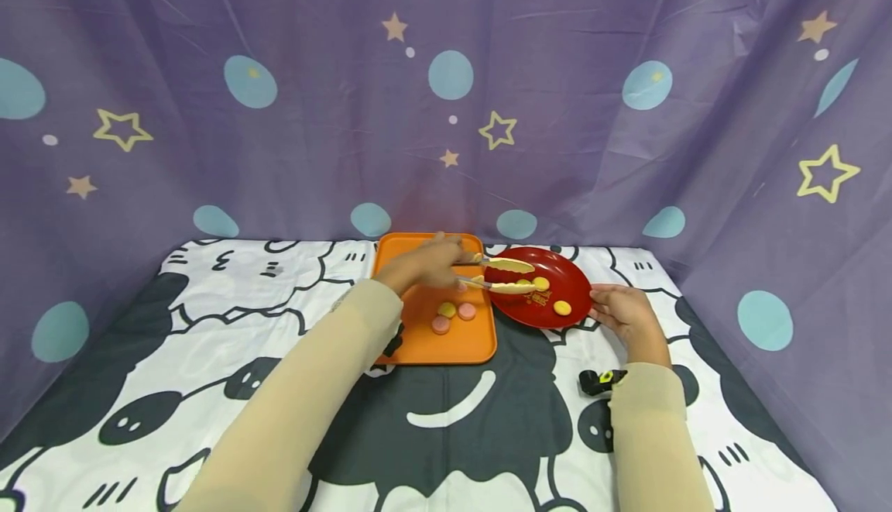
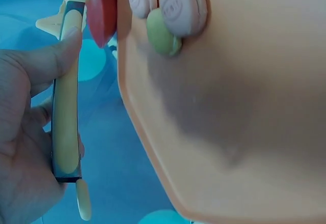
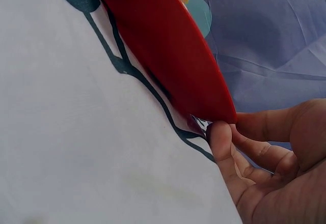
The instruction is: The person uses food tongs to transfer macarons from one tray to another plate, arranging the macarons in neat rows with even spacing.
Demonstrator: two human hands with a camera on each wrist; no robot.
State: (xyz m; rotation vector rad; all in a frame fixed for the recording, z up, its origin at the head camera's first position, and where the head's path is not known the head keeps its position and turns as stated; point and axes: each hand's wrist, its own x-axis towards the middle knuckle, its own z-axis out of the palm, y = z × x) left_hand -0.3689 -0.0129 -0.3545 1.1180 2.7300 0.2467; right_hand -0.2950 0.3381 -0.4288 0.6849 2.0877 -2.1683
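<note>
My left hand (image 1: 439, 260) grips a pair of food tongs (image 2: 66, 127), thumb along one handle in the left wrist view. The cream tong ends (image 1: 512, 288) are spread apart and reach over the red plate (image 1: 512, 314). Yellow macarons (image 1: 562, 307) lie on that plate, one right at the lower tong tip. With thumb and fingers, my right hand (image 1: 623, 314) pinches the plate's right rim (image 3: 224, 104). Below the left hand is an orange tray (image 1: 460, 349), where two pink macarons (image 1: 440, 324) and a yellow-green one (image 2: 160, 33) sit close together.
A cloth with black-and-white cartoon print (image 1: 446, 434) covers the table. Behind it hangs a purple curtain (image 1: 313, 148) with stars and blue dots. The tray and plate stand side by side near the table's back edge. Black wrist gear (image 1: 592, 382) shows at the right wrist.
</note>
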